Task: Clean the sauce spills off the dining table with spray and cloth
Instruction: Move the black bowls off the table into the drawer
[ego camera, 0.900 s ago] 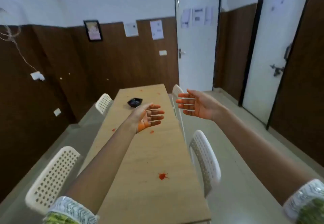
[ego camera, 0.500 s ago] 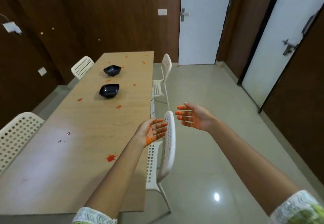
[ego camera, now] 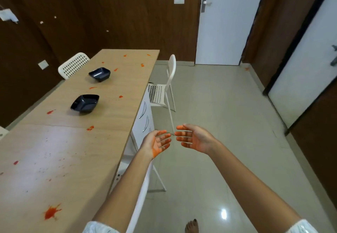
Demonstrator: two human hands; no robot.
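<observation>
A: Where are the sauce spills you have to deal with?

B: They are scattered along the dining table on your left. The biggest red splat sits near the table's near edge, low in your view. Smaller ones lie further up: one at the seam between the two tabletop boards, one left of the near bowl, one to that bowl's right, and a few toward the far end. Fine red specks dot the glossy near board.

A: And your hands?

B: Your left hand is held out past the table's right edge, palm turned inward, fingers straight and slightly spread, holding nothing. Your right hand faces it, palm inward, fingers also straight and spread, gripping nothing. The fingertips of the two are near each other but apart. Both palms look stained orange.

A: Any spray or cloth in reach?

B: I can't tell you where they are from this view.

A: What else is on the table?

B: Two black bowls: the near bowl around the middle of the table, the far bowl beyond it, well apart.

A: Around it?

B: A white perforated chair on the far left side, another white chair on the right side, and a third chair back under your left forearm. White drawers sit beneath the table's right edge. A white door stands shut in the brown wall ahead. Your bare foot shows on the tiled floor.
</observation>
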